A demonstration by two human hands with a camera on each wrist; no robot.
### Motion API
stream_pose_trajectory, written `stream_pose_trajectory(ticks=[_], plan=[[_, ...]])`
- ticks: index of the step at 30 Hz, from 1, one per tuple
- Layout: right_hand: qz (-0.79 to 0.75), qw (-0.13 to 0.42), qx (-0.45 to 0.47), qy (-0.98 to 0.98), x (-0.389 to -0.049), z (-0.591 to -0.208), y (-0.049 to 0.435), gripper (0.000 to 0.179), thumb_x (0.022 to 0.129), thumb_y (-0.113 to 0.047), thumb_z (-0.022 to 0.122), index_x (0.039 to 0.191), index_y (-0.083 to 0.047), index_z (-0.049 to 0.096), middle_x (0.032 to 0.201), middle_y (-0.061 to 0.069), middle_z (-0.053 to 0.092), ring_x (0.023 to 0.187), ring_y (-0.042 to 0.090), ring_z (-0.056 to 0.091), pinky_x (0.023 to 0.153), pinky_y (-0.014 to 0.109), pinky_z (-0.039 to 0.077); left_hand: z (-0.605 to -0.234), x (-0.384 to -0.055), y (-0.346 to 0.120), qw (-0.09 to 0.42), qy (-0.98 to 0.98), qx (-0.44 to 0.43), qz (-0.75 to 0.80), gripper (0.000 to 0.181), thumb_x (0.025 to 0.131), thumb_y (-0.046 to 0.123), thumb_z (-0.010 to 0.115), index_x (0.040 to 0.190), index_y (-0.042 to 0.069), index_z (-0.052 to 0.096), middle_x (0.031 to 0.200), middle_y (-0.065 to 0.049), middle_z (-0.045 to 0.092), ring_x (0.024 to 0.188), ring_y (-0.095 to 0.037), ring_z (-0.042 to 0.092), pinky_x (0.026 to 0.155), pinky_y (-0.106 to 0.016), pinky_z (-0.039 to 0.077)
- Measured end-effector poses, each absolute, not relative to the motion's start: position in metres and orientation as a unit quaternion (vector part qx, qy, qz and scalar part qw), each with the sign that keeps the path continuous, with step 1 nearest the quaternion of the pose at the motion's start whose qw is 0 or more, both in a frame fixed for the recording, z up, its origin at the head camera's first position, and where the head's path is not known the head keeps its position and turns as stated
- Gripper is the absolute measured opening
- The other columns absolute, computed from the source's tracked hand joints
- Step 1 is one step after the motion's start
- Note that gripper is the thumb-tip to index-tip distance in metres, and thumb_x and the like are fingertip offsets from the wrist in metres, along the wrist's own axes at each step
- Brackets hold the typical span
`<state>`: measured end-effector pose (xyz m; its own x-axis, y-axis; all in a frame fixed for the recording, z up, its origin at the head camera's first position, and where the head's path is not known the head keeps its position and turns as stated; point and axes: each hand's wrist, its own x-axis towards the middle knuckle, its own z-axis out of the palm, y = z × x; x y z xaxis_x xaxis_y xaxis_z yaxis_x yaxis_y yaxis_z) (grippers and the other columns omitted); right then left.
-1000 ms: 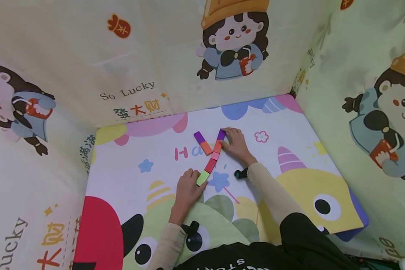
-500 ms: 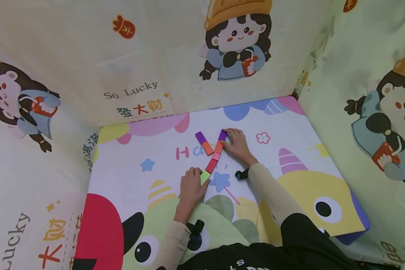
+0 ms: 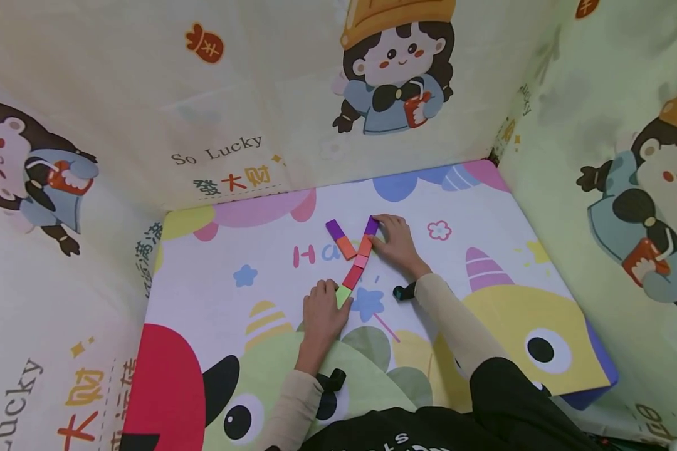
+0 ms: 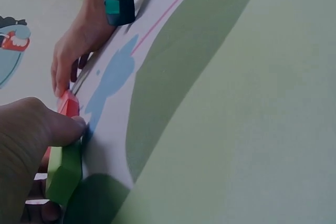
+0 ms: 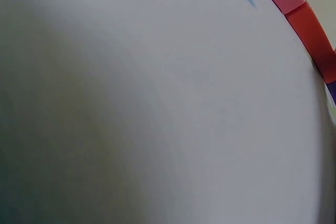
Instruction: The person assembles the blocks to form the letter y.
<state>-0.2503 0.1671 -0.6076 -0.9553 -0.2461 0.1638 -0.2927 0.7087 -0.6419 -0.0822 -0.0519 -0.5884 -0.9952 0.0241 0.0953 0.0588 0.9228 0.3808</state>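
Our left hand (image 3: 324,318) is pinching the green block (image 3: 343,295), just on the near side of the red block (image 3: 353,276) — our right hand (image 3: 397,247) is touching the purple block (image 3: 371,225) beyond and right of it, though we cannot tell whether its fingers are gripping — we are judging the blocks light, stiff, best pinched by their sides

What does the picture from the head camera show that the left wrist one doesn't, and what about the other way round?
Only the head view shows the two purple blocks, the two orange blocks and the printed pink letter H.

Only the left wrist view shows the near end of the green block, which the left hand covers in the head view.

Both show the two hands, part of the green block and the printed blue star.
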Motion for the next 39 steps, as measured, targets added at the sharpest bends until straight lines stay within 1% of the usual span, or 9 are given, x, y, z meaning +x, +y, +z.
stream_pose_trajectory(ticks=[5, 13, 19, 25, 29, 39], plan=[[0.355, 0.028, 0.146, -0.923, -0.249, -0.607, 0.169, 0.063, 0.096, -0.038, 0.067, 0.152, -0.013, 0.05, 0.155, 0.013, 0.053, 0.148, 0.037, 0.037, 0.124, 0.06, 0.027, -0.59, -0.085, -0.049, 0.046, -0.979, -0.016, -0.198, 0.043, 0.093, 0.047, 0.075, 0.11, 0.01, 0.06, 0.101, -0.007, 0.059, 0.092, -0.024, 0.058, 0.076, -0.038, 0.046], [0.353, 0.04, 0.151, -0.922, -0.251, -0.609, 0.17, 0.063, 0.096, -0.037, 0.068, 0.15, -0.011, 0.051, 0.153, 0.015, 0.054, 0.147, 0.038, 0.039, 0.124, 0.059, 0.028, -0.593, -0.091, -0.044, 0.077, -0.977, -0.022, -0.195, 0.043, 0.093, 0.048, 0.075, 0.106, 0.01, 0.059, 0.096, -0.007, 0.057, 0.087, -0.024, 0.056, 0.072, -0.036, 0.044], [0.356, 0.04, 0.149, -0.922, -0.251, -0.609, 0.17, 0.062, 0.096, -0.038, 0.068, 0.15, -0.012, 0.052, 0.153, 0.014, 0.054, 0.147, 0.038, 0.039, 0.124, 0.059, 0.028, -0.592, -0.094, -0.041, 0.069, -0.978, -0.017, -0.194, 0.043, 0.093, 0.046, 0.075, 0.105, 0.01, 0.058, 0.097, -0.007, 0.058, 0.089, -0.025, 0.056, 0.074, -0.037, 0.044], [0.362, 0.043, 0.149, -0.919, -0.251, -0.607, 0.169, 0.062, 0.095, -0.037, 0.069, 0.149, -0.012, 0.052, 0.153, 0.014, 0.055, 0.146, 0.038, 0.04, 0.123, 0.06, 0.028, -0.593, -0.095, -0.041, 0.083, -0.977, -0.023, -0.196, 0.041, 0.093, 0.043, 0.076, 0.102, 0.009, 0.056, 0.096, -0.009, 0.058, 0.088, -0.026, 0.056, 0.073, -0.039, 0.044], [0.362, 0.044, 0.149, -0.919, -0.251, -0.608, 0.168, 0.061, 0.095, -0.036, 0.069, 0.149, -0.012, 0.053, 0.152, 0.014, 0.055, 0.146, 0.038, 0.04, 0.123, 0.06, 0.028, -0.592, -0.095, -0.042, 0.081, -0.977, -0.024, -0.198, 0.04, 0.093, 0.042, 0.075, 0.102, 0.008, 0.056, 0.095, -0.009, 0.058, 0.088, -0.027, 0.056, 0.073, -0.039, 0.044], [0.357, 0.04, 0.15, -0.921, -0.252, -0.61, 0.169, 0.062, 0.096, -0.038, 0.068, 0.15, -0.013, 0.052, 0.153, 0.013, 0.054, 0.146, 0.037, 0.039, 0.123, 0.059, 0.029, -0.592, -0.094, -0.044, 0.078, -0.975, -0.031, -0.206, 0.038, 0.093, 0.041, 0.076, 0.102, 0.009, 0.057, 0.093, -0.008, 0.058, 0.087, -0.026, 0.056, 0.071, -0.037, 0.043]])
